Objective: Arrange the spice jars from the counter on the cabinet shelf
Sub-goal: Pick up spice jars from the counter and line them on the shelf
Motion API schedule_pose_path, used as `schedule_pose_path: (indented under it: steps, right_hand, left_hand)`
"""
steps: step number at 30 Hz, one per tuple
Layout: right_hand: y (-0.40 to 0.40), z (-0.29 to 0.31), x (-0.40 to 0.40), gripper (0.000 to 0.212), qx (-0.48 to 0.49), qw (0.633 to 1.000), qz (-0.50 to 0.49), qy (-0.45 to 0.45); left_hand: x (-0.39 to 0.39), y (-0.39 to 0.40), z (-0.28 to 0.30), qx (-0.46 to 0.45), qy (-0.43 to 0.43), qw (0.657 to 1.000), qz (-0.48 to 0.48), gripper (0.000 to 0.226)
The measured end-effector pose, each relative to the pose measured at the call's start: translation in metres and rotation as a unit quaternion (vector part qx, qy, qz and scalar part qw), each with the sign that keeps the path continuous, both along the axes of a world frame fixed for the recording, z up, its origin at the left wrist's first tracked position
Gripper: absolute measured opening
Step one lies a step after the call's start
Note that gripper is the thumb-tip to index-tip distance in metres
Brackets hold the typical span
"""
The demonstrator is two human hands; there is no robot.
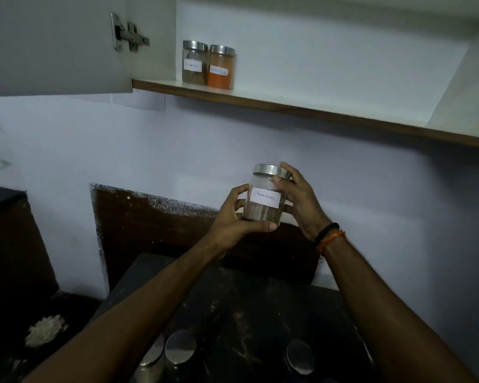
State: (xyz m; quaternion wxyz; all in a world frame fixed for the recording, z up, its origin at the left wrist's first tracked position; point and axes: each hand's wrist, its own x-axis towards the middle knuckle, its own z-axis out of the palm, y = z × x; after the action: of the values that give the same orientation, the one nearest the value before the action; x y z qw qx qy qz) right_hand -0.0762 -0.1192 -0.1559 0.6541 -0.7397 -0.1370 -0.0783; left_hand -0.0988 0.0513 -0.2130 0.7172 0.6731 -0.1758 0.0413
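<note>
The scene is dimly lit. Most light is caught by the white cabinet interior [343, 51] at the upper right, while the bench [260, 313] in the lower frame is left in deep shadow. A shadow band is cast on the wall below the shelf [288, 107]. Straight edges are bowed by wide-angle distortion, and the jar lids [181, 346] at the bottom are rendered soft.

Only readable bit is "Cinnamon" handwritten on the white label [265, 197] of the held jar [263, 205]; shelf jars' labels are too blurry.
</note>
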Motion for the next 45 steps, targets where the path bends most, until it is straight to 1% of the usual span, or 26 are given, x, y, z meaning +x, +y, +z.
schedule_pose_path:
  steps: [5, 9, 14, 16, 18, 20, 21, 24, 25, 26, 28, 30, 32, 33, 35, 38, 40, 43, 45]
  right_hand:
    - [0.002, 0.049, 0.006, 0.056, -0.038, 0.998, -0.004, -0.050]
    - [0.009, 0.091, 0.006, 0.061, -0.043, 0.994, -0.021, -0.098]
    - [0.013, 0.139, 0.011, 0.051, -0.033, 0.991, -0.036, -0.128]
    - [0.014, 0.155, 0.015, 0.051, -0.021, 0.989, -0.046, -0.137]
    - [0.014, 0.171, 0.019, 0.051, -0.009, 0.987, -0.055, -0.151]
    - [0.015, 0.183, 0.024, 0.049, -0.005, 0.985, -0.059, -0.161]
    - [0.015, 0.188, 0.026, 0.049, -0.004, 0.985, -0.058, -0.163]
    - [0.018, 0.196, 0.031, 0.053, -0.012, 0.984, -0.055, -0.168]
    - [0.019, 0.198, 0.033, 0.054, -0.017, 0.983, -0.056, -0.172]
    - [0.020, 0.201, 0.036, 0.054, -0.020, 0.983, -0.056, -0.175]
    - [0.023, 0.206, 0.043, 0.052, -0.020, 0.981, -0.056, -0.182]
    - [0.026, 0.211, 0.049, 0.050, -0.023, 0.980, -0.056, -0.190]
    - [0.029, 0.217, 0.058, 0.050, -0.029, 0.978, -0.057, -0.199]
    - [0.030, 0.220, 0.062, 0.050, -0.034, 0.976, -0.059, -0.205]
    - [0.031, 0.228, 0.071, 0.051, -0.047, 0.974, -0.064, -0.213]
    - [0.035, 0.239, 0.087, 0.053, -0.070, 0.969, -0.072, -0.224]
    - [0.037, 0.247, 0.099, 0.053, -0.087, 0.966, -0.079, -0.229]
    - [0.040, 0.258, 0.124, 0.052, -0.106, 0.962, -0.089, -0.235]
    - [0.041, 0.263, 0.143, 0.051, -0.114, 0.961, -0.093, -0.235]
  left_hand:
    - [0.011, 0.002, 0.046, 0.060, -0.057, 0.996, 0.028, 0.101]
    - [0.023, 0.004, 0.087, 0.091, -0.116, 0.988, 0.047, 0.102]
    - [0.040, 0.011, 0.136, 0.126, -0.184, 0.974, 0.044, 0.101]
    - [0.048, 0.018, 0.155, 0.160, -0.220, 0.961, 0.041, 0.102]
    - [0.057, 0.028, 0.175, 0.228, -0.264, 0.937, 0.037, 0.106]
    - [0.070, 0.041, 0.192, 0.321, -0.297, 0.898, 0.051, 0.107]
    - [0.076, 0.046, 0.200, 0.377, -0.307, 0.872, 0.066, 0.105]
    - [0.096, 0.061, 0.216, 0.536, -0.310, 0.776, 0.119, 0.096]
    - [0.102, 0.065, 0.219, 0.571, -0.303, 0.752, 0.125, 0.093]
    - [0.109, 0.068, 0.222, 0.597, -0.290, 0.737, 0.126, 0.090]
    - [0.123, 0.071, 0.225, 0.627, -0.253, 0.728, 0.115, 0.085]
    - [0.136, 0.072, 0.227, 0.634, -0.225, 0.733, 0.103, 0.071]
    - [0.150, 0.072, 0.228, 0.628, -0.234, 0.734, 0.110, 0.054]
    - [0.157, 0.073, 0.229, 0.625, -0.248, 0.731, 0.119, 0.053]
    - [0.169, 0.073, 0.231, 0.630, -0.270, 0.717, 0.126, 0.057]
    - [0.185, 0.074, 0.242, 0.680, -0.279, 0.669, 0.116, 0.070]
    - [0.193, 0.075, 0.251, 0.711, -0.264, 0.646, 0.087, 0.074]
    - [0.203, 0.077, 0.256, 0.727, -0.268, 0.628, 0.064, 0.079]
    - [0.207, 0.080, 0.253, 0.717, -0.284, 0.634, 0.060, 0.080]
